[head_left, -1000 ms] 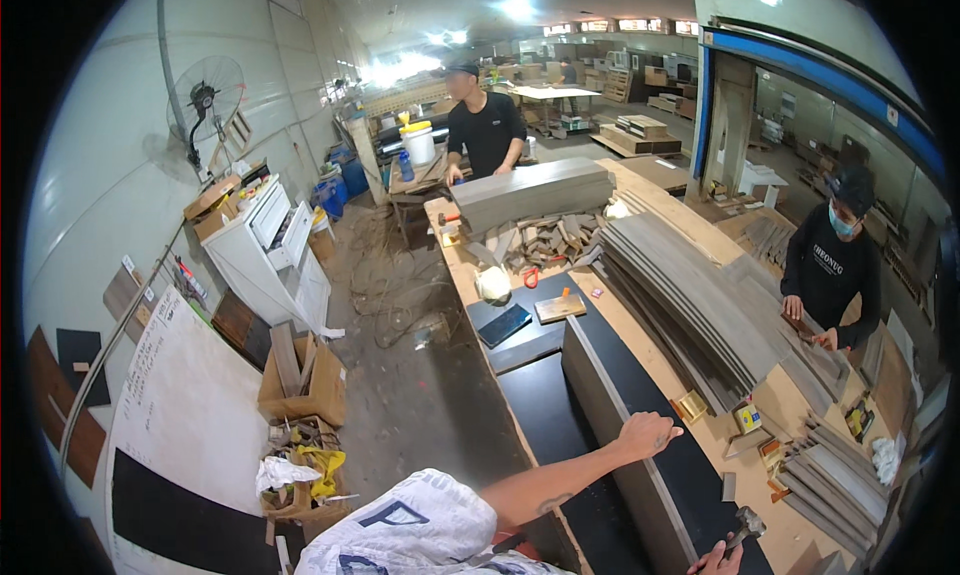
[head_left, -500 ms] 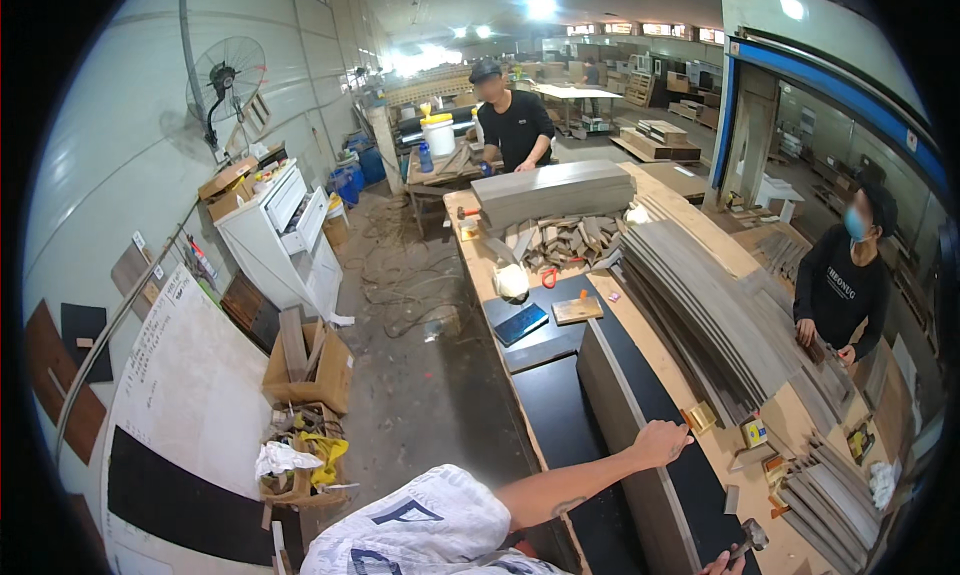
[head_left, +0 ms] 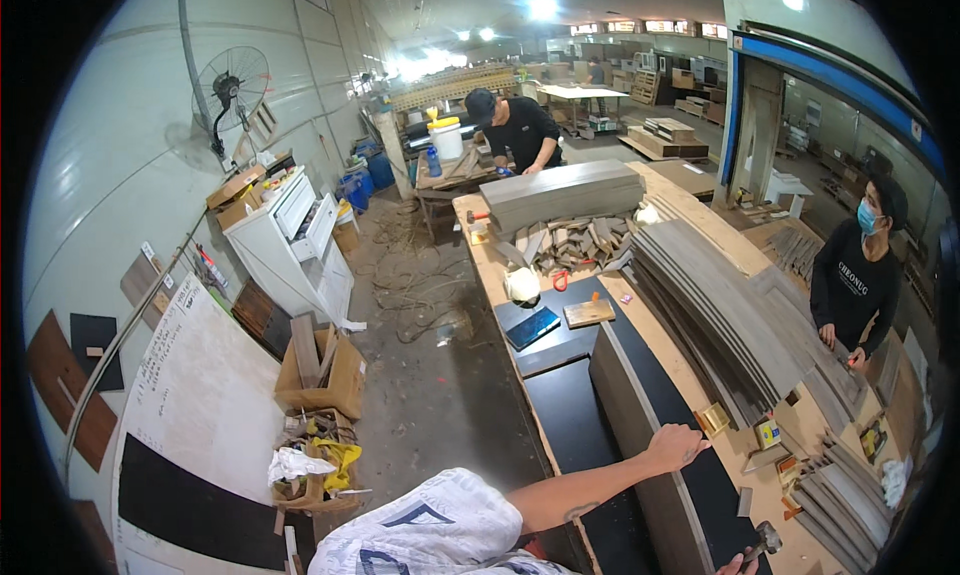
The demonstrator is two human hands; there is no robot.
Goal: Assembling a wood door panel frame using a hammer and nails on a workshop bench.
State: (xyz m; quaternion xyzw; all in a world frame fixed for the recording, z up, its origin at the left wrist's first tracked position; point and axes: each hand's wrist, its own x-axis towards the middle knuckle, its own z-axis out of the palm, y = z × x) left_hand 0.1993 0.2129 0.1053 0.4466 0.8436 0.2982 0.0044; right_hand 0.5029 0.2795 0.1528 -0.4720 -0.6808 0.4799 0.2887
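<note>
My left hand is over the top edge of a long grey-brown board that stands on edge along the bench. Its fingers are closed in a pinch above a black panel; whatever they hold is too small to make out. At the lower edge, my right hand grips a hammer, with its metal head showing beyond the fingers. Most of that hand is cut off by the picture's edge. A small grey wood block lies close to the hammer head.
Stacked grey boards line the bench's right side, with small boxes beside them. A phone, a wood block and a pile of offcuts lie farther off. Co-workers stand at the far end and right.
The whole view has shifted slightly. My hands stay in about the same places over the bench. The far co-worker has bent the head down, and the one at right has turned the head.
</note>
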